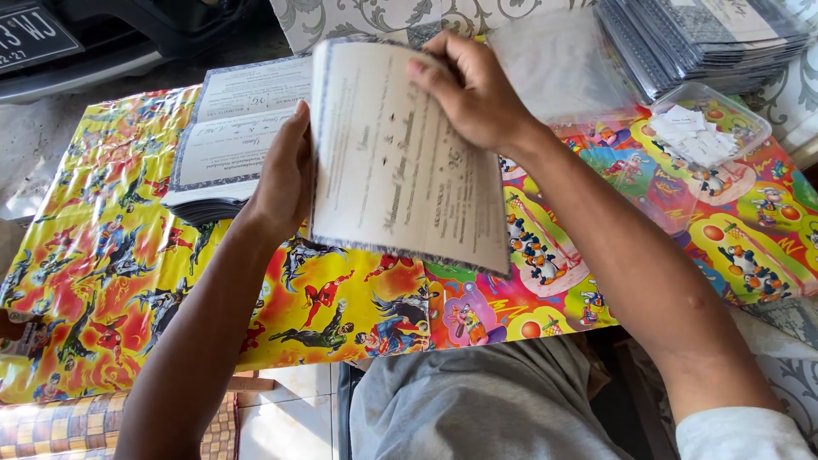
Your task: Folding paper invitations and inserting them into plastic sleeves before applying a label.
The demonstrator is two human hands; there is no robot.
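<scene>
While gripping a printed card (400,162) upright and tilted above the table (102,255), left hand (285,175) clamped on the card's left edge, fingers curled behind and hidden, thumb side facing the camera. Right hand (473,89) hooked over the top edge, fingers (426,72) bent down onto the printed face, thumb behind the sheet, out of sight. Card pale grey with a dark patterned border and lines of print, held between both hands, raised clear of the tabletop, lower right corner hanging over the near table edge. Just behind the left hand, stack of similar cards (226,145) lying flat on the table, top one open and showing print; cannot tell whether the held card touches the stack. Bright cartoon-print table cover in yellow, red and green. At far right, clear plastic tub (711,128) holding small white paper slips, resting on the table. Behind it, tall pile of clear-sleeved dark cards (707,38). Loose clear sleeve (558,64) lying just beyond the right hand. Grey trousers (477,405) below the table edge; tiled floor at lower left.
</scene>
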